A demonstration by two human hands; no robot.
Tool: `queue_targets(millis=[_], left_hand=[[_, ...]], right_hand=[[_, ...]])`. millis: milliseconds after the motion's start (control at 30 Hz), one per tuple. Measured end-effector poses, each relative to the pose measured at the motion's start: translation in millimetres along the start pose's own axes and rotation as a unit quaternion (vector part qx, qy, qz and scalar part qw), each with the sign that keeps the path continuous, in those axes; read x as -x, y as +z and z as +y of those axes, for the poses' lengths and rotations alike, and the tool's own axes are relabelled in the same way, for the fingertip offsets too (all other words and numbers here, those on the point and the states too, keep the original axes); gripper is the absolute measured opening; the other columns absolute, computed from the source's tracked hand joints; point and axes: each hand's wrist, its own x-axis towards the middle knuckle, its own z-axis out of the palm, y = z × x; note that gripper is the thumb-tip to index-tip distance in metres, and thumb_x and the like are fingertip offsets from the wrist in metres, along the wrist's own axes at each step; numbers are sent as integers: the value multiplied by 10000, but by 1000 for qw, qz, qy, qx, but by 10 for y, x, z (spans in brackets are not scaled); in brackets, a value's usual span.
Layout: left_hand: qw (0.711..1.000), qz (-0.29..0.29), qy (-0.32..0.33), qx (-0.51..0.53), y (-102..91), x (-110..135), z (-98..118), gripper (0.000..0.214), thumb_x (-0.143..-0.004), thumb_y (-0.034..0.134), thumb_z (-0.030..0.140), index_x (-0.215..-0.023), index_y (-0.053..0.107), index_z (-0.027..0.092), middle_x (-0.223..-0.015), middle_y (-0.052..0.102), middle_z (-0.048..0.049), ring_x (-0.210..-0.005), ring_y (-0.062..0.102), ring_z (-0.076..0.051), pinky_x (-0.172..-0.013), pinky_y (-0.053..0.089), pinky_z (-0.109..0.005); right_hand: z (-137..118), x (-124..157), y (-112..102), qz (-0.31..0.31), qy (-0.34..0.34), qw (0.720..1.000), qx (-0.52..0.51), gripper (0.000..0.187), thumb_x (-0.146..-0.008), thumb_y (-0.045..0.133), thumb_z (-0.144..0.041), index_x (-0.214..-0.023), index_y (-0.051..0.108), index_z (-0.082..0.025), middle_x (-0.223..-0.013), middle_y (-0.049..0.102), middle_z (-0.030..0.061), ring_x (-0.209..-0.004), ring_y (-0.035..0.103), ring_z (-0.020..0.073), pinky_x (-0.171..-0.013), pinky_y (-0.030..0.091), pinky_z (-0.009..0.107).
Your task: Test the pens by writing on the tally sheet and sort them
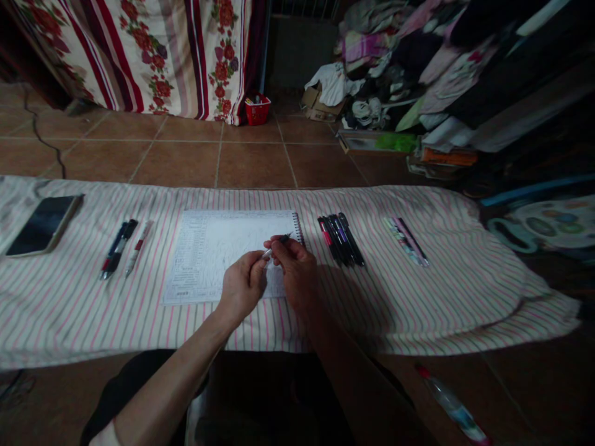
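Note:
Between both hands is a slim pen with a clear barrel and a dark end, tilted up to the right. My left hand is closed on its lower part, thumb and fingers pinched together. Fingers of my right hand pinch it near the dark end. Both hands are over a spiral-bound notebook, whose open page has a printed border. Right of the notebook lies a row of several dark pens, one of them with red. On the left are pens with dark barrels and a white-and-red pen.
A phone lies at the left on the striped cloth. Two slim pens are farther right. On the tiled floor stand a red basket and a plastic bottle lying near my right leg. Clothes are heaped behind.

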Motion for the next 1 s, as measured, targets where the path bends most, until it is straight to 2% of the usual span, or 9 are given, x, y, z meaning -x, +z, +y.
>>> queue_targets(millis=[100,200,300,367,467,633,800,900,1000], left_hand=[[991,-38,-58,116,35,3,6,262,-840,512,424,-873,595,178,-628,519,12,-536,438,-108,-505,342,-240],[927,-131,-149,319,5,-22,52,302,-827,539,457,-810,560,155,-523,328,76,-421,249,-53,-432,198,-214],[874,-206,-196,395,-80,-52,101,309,-785,615,432,-785,559,128,-564,358,61,-420,237,-34,-419,111,-223],[863,-232,-206,399,-121,-61,111,320,-769,642,431,-779,561,121,-575,361,56,-427,237,-32,-424,91,-227],[879,-218,-184,382,-103,-47,87,328,-782,628,449,-779,558,128,-556,332,66,-441,224,-39,-432,100,-222],[928,-126,-140,321,24,6,18,318,-802,582,474,-798,527,160,-559,331,69,-473,264,-61,-436,169,-207],[988,-53,-66,125,62,56,-10,301,-863,475,464,-851,546,171,-573,397,57,-471,329,-75,-441,244,-210],[995,-30,-45,84,92,88,-16,316,-881,436,465,-857,550,171,-573,420,50,-471,356,-81,-444,272,-212],[989,-47,-59,125,136,108,-40,340,-873,443,501,-843,537,175,-555,408,57,-450,345,-76,-437,269,-212]], right_hand=[[-29,-16,-42,-19,30,999,-35,245,-654,728,-389,-816,695,-208,-808,718,25,-583,476,98,-576,406,257],[-113,-35,-122,-96,61,991,-72,265,-665,714,-388,-878,706,-231,-919,728,28,-575,451,86,-536,384,241],[-182,-47,-195,-151,74,982,-89,295,-676,704,-378,-944,706,-257,-1006,721,24,-558,430,79,-484,339,230],[-184,-58,-218,-151,79,982,-84,302,-654,719,-364,-939,709,-264,-971,728,20,-552,435,81,-479,336,231],[-127,-78,-204,-113,80,987,-76,269,-614,748,-350,-866,722,-258,-864,736,12,-576,481,91,-538,391,243],[-30,-81,-120,-54,45,996,-48,261,-603,763,-367,-810,714,-216,-795,723,19,-574,485,90,-598,420,262],[-5,-39,-63,3,2,1000,25,320,-621,749,-423,-817,667,-184,-737,677,3,-581,504,98,-588,409,260],[10,-23,-45,29,-21,999,40,322,-611,748,-427,-775,626,-179,-686,632,-19,-592,514,102,-587,407,253],[22,-13,-37,38,-35,997,62,321,-625,727,-450,-742,590,-184,-672,603,-25,-613,524,110,-600,411,258]])
